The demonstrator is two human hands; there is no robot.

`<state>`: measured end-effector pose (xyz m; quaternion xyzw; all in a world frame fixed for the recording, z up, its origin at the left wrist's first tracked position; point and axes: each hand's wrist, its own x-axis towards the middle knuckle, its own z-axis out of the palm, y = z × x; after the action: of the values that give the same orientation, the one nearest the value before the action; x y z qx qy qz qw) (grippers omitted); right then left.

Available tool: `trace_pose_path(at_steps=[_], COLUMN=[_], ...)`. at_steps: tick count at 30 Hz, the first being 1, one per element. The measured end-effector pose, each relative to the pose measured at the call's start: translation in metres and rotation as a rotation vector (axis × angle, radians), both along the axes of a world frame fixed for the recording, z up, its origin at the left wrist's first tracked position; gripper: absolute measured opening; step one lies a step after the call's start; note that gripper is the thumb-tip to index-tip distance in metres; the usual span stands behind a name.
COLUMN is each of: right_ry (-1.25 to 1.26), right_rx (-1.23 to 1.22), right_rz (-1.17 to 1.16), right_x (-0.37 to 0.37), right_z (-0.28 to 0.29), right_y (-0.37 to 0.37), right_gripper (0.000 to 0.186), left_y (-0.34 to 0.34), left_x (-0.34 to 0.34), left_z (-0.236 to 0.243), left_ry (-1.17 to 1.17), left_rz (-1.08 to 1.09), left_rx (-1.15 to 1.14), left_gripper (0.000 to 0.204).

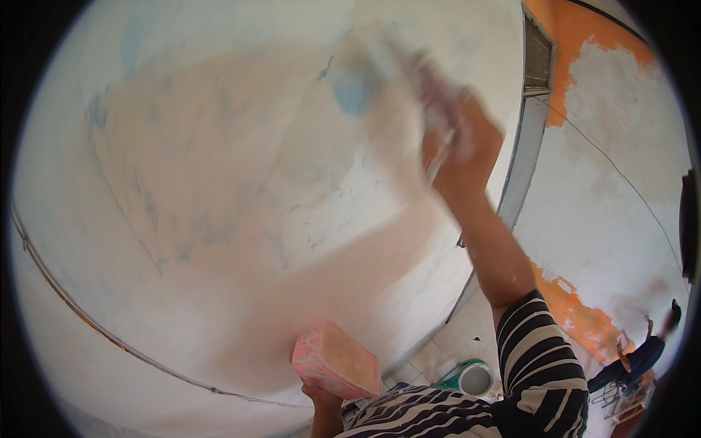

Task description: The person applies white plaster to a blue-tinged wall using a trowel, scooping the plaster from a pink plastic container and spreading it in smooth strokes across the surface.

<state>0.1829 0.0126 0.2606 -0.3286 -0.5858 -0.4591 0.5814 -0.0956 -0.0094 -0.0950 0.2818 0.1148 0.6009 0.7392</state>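
Observation:
Raised high toward the upper right, my right hand (465, 142) is closed round the handle of a putty knife (376, 55). Its blade end is smeared by motion, close against the pale wall (197, 153), so I cannot tell exactly where it touches. Low in the middle, my left hand (323, 396) grips a pink plastic tub (337, 361), tilted, with beige filler in it and smears on its sides. The wall carries patchy beige filler over bluish marks, a blue spot (352, 96) and thin cracks.
A cable (131, 350) runs along the wall at lower left. On the tiled floor (445, 343) stands a green bucket (475, 378). Beyond a door frame (522, 153) is an orange wall (573, 299) with white patches. Another person (642, 358) is at far right.

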Motion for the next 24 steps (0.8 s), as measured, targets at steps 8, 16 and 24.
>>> trace_pose_path(at_steps=[8,16,24], right_ry=[-0.323,0.753,0.888], right_rx=[-0.300,-0.739,-0.778], right_rz=[-0.192,0.709,1.075], right_x=[-0.069,-0.042,-0.047], right_z=[-0.110,-0.169,-0.180], right_y=[0.035,-0.038,-0.057], right_gripper=[0.048,0.023,0.043], left_y=[0.005,0.018,0.030], left_x=[-0.013,0.000,-0.002], left_z=[-0.012,0.038,0.092], left_ry=[-0.056,-0.079,-0.069], left_rz=[0.079,0.288,0.469], left_rx=[0.068,0.148,0.276], left_gripper=[0.074,0.071,0.068])
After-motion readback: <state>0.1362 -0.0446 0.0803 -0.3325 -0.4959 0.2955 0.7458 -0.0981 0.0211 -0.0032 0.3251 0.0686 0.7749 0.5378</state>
